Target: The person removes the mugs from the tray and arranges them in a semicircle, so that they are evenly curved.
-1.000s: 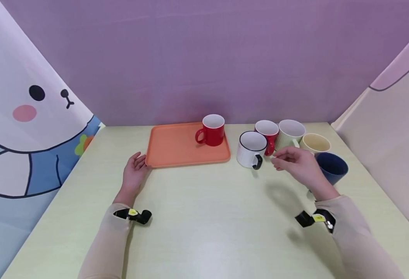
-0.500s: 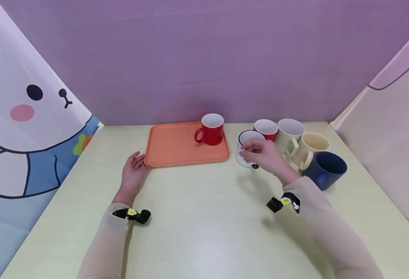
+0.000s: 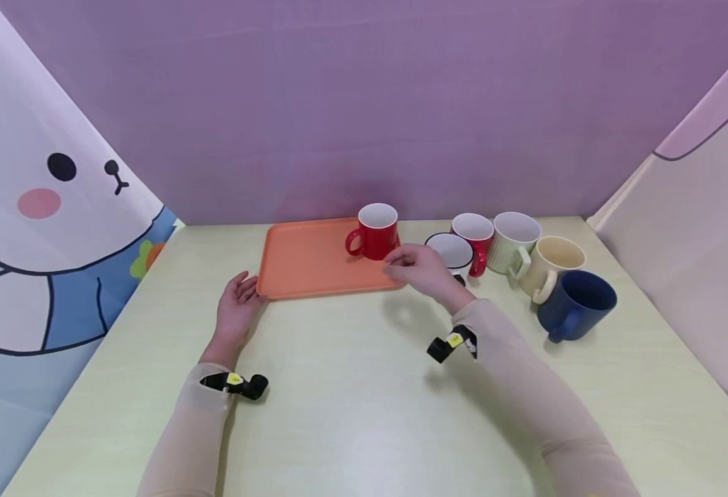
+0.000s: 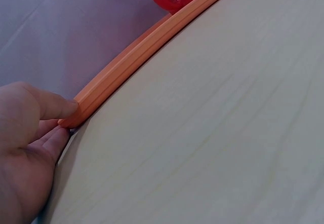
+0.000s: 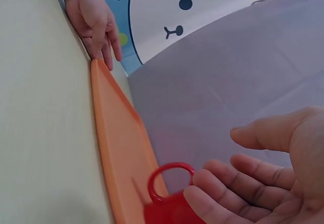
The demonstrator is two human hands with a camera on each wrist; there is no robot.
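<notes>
My left hand (image 3: pixel 237 314) is at the near left corner of the orange tray (image 3: pixel 301 259). In the left wrist view its thumb (image 4: pixel 58 106) lies against the tray's outer rim, with the other fingers just below and behind the corner. A red mug (image 3: pixel 379 238) with a white inside stands upright on the tray's right part, handle to the left. Over the tray's near right corner hovers my right hand (image 3: pixel 428 273), holding nothing, its fingers loosely bent. In the right wrist view those fingers overlap the red mug (image 5: pixel 169 209).
Right of the tray stand a white mug (image 3: pixel 450 250) with a black rim, partly hidden by my right hand, and another red mug (image 3: pixel 474 231). Beyond them are a pale green ribbed mug (image 3: pixel 514 241), a cream mug (image 3: pixel 553 262) and a navy mug (image 3: pixel 577 304). A purple cloth (image 3: pixel 364 110) hangs behind.
My right hand has moved left from beside the green and cream mugs, past the white mug, to the tray's right end. The left hand, tray and mugs stay where they were.
</notes>
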